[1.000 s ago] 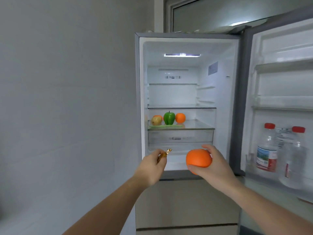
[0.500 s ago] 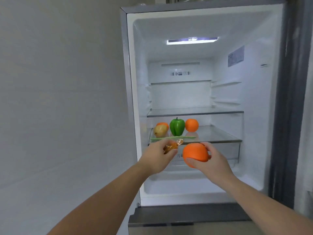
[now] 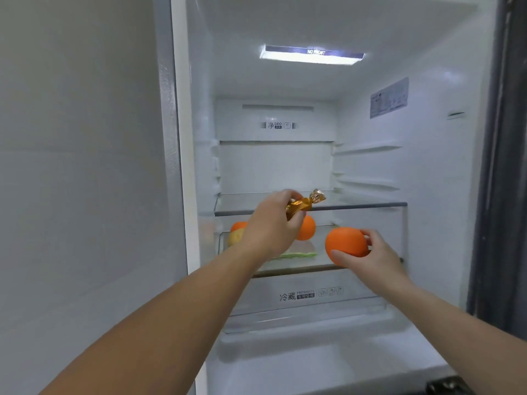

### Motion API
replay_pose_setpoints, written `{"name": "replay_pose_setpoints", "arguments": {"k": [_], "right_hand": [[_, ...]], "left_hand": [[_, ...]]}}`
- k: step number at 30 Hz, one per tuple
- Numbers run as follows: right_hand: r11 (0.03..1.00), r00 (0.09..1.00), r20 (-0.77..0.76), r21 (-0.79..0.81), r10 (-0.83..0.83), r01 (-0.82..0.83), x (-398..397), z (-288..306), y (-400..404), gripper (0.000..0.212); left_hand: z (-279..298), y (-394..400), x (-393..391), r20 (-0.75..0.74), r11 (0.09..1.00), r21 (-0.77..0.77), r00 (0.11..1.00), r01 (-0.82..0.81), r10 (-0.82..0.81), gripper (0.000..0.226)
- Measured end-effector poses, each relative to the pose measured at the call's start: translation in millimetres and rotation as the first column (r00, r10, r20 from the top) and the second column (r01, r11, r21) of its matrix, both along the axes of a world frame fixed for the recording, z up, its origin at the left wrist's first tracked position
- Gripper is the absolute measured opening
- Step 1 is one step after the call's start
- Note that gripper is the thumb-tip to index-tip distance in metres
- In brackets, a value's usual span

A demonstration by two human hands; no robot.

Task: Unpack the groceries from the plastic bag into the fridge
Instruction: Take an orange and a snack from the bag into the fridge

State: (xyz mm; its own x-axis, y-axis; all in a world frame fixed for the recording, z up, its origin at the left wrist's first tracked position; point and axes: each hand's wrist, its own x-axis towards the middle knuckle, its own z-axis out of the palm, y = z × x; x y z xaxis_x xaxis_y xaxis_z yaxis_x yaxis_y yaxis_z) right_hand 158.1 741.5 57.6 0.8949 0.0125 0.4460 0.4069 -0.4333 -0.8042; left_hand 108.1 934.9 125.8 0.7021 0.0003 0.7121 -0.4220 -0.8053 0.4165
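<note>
The fridge (image 3: pixel 427 166) stands open in front of me. My left hand (image 3: pixel 271 223) pinches a small gold-foil wrapped item (image 3: pixel 302 205) at the front edge of the upper glass shelf (image 3: pixel 370 206). My right hand (image 3: pixel 376 252) grips an orange (image 3: pixel 346 246) just above the right part of the lower glass shelf (image 3: pixel 313 267). On that lower shelf sit another orange (image 3: pixel 306 228), a yellowish fruit (image 3: pixel 235 236) with an orange one (image 3: pixel 238 226) behind it, and a flat pale green thing (image 3: pixel 296 255). My left hand hides whatever is behind it.
A clear crisper drawer (image 3: pixel 310 306) sits under the lower shelf. A grey-white wall (image 3: pixel 79 166) runs along the left of the fridge. The dark door edge (image 3: pixel 502 166) is at the far right.
I have come closer to the fridge. Both hands have moved up and inward: the left with the foil item to the upper shelf edge, the right with the orange over the lower shelf.
</note>
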Motion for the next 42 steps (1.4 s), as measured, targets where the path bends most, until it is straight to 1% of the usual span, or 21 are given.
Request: {"name": "replay_pose_setpoints", "arguments": {"k": [4, 7, 9, 11, 15, 17, 19, 21, 23, 25, 28, 30, 32, 34, 38, 40, 42], "right_hand": [[1.000, 1.000, -0.009, -0.027, -0.007, 0.007, 48.1, 5.0, 2.6, 0.068], [0.999, 0.999, -0.052, -0.043, -0.006, 0.004, 88.9, 6.1, 3.2, 0.072], [0.999, 0.997, -0.073, -0.038, -0.006, 0.003, 117.6, 5.3, 2.1, 0.073], [0.999, 0.997, -0.080, -0.044, -0.006, 0.002, 145.2, 3.5, 1.3, 0.068], [0.996, 0.997, -0.073, -0.084, 0.007, -0.014, 189.5, 0.4, 1.3, 0.054], [0.995, 0.997, -0.073, -0.092, 0.040, -0.047, 205.1, -0.9, 1.5, 0.046], [0.992, 0.997, -0.063, -0.108, 0.052, -0.058, 219.2, -5.2, 1.1, 0.046], [0.990, 0.997, -0.051, -0.129, 0.058, -0.064, 235.3, -12.4, 0.7, 0.047], [0.986, 0.996, -0.050, -0.146, 0.069, -0.076, 246.6, -16.1, 0.4, 0.042], [0.985, 0.992, -0.071, -0.135, 0.102, -0.111, 249.2, -13.4, 0.4, 0.034], [0.976, 0.980, -0.108, -0.121, 0.166, -0.179, 242.9, -4.2, 0.9, 0.022], [0.973, 0.976, -0.122, -0.121, 0.181, -0.196, 240.8, -0.7, 2.6, 0.014], [0.967, 0.974, -0.120, -0.146, 0.191, -0.207, 242.2, 1.7, 3.9, 0.015], [0.964, 0.977, -0.122, -0.178, 0.177, -0.197, 246.4, 2.3, 5.0, 0.019], [0.972, 0.986, -0.122, -0.193, 0.112, -0.135, 249.8, -0.1, 3.4, 0.017], [0.974, 0.990, -0.105, -0.193, 0.097, -0.116, 250.6, -2.3, 3.0, 0.017], [0.971, 0.992, -0.078, -0.212, 0.094, -0.109, 249.1, -2.8, 2.9, 0.018]], "left_hand": [[16.4, 4.3, 35.0, 0.025, 0.995, 0.005, 0.995, -0.098, 0.098, 0.026], [29.1, 3.2, 64.7, -0.059, 0.985, 0.067, 0.985, -0.157, 0.161, 0.031], [38.6, -0.7, 86.2, -0.124, 0.974, 0.125, 0.971, -0.190, 0.205, 0.029], [48.2, -6.1, 109.3, -0.183, 0.955, 0.195, 0.948, -0.225, 0.261, 0.024], [59.3, -16.2, 152.9, -0.297, 0.920, 0.311, 0.895, -0.239, 0.333, 0.025], [63.3, -20.7, 170.1, -0.313, 0.916, 0.319, 0.885, -0.244, 0.344, 0.024], [67.2, -24.0, 183.9, -0.327, 0.914, 0.326, 0.878, -0.243, 0.350, 0.024], [71.1, -24.6, 195.2, -0.352, 0.900, 0.363, 0.859, -0.239, 0.371, 0.022], [74.2, -22.9, 206.7, -0.363, 0.881, 0.401, 0.839, -0.251, 0.405, 0.021], [74.8, -21.4, 219.1, -0.369, 0.865, 0.424, 0.821, -0.268, 0.435, 0.021], [71.6, -24.9, 235.0, -0.391, 0.844, 0.476, 0.799, -0.249, 0.456, 0.022], [71.1, -27.3, 240.5, -0.388, 0.823, 0.515, 0.791, -0.239, 0.472, 0.022], [73.9, -29.7, 243.4, -0.379, 0.809, 0.541, 0.792, -0.231, 0.479, 0.025], [77.9, -30.0, 243.5, -0.390, 0.821, 0.530, 0.798, -0.214, 0.460, 0.031], [80.1, -28.2, 238.3, -0.415, 0.865, 0.464, 0.815, -0.194, 0.405, 0.040], [79.4, -26.1, 233.8, -0.386, 0.879, 0.432, 0.839, -0.202, 0.383, 0.044], [81.0, -23.3, 226.2, -0.322, 0.892, 0.392, 0.874, -0.225, 0.363, 0.045]]}}
